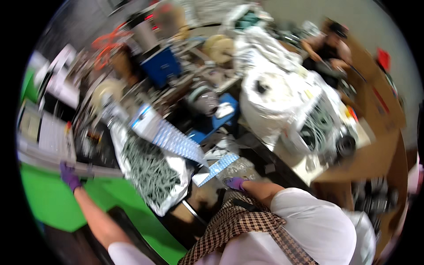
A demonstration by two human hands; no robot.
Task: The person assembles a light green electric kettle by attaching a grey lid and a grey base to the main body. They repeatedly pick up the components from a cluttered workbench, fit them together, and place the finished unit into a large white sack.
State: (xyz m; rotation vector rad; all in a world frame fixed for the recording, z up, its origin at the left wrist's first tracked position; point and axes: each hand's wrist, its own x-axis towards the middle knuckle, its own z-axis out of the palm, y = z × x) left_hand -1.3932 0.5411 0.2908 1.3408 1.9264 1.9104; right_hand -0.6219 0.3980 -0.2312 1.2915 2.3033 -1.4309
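My left hand (70, 177), in a purple glove, is at the front edge of a grey-white tray-like surface (99, 171), above a bright green surface (48, 194). Motion blur smears its fingers, so its grip is unclear. My right hand (236, 183), also purple-gloved, is close in front of my body with its fingers curled. A small greyish thing at its fingertips is too blurred to name. Beside it lie clear crumpled plastic (243, 170) and a blue-and-white patterned strip (216, 170). Between my hands lies an open white bag (181, 170) full of grey-green strip-like pieces.
A blue-and-white patterned sheet (170, 137) overlaps the bag. Ahead is a cluttered machine with a blue panel (161, 66). To the right stand a large white sack (265, 112), a bag of grey-green coils (318, 126) and cardboard (375, 150). Another person (331, 53) sits at the far right.
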